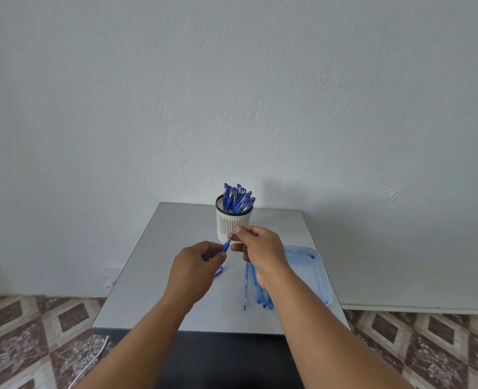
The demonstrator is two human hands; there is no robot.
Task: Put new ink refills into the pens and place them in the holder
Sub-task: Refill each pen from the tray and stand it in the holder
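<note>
A white slotted pen holder (233,224) stands at the back of the grey table (153,282), filled with several blue capped pens (239,199). In front of it my left hand (194,266) grips a blue pen (226,246) by its barrel, the tip end pointing up to the right. My right hand (256,248) pinches that tip end between thumb and forefinger. A blue pen cap (218,272) lies on the table just under my left hand. Several thin blue refills (246,287) lie side by side, partly hidden by my right wrist.
A pale blue tray (313,273) with ink stains sits at the table's right edge. A white wall rises directly behind the table. Patterned floor tiles lie on both sides, and a white cable (92,360) trails on the floor at the left.
</note>
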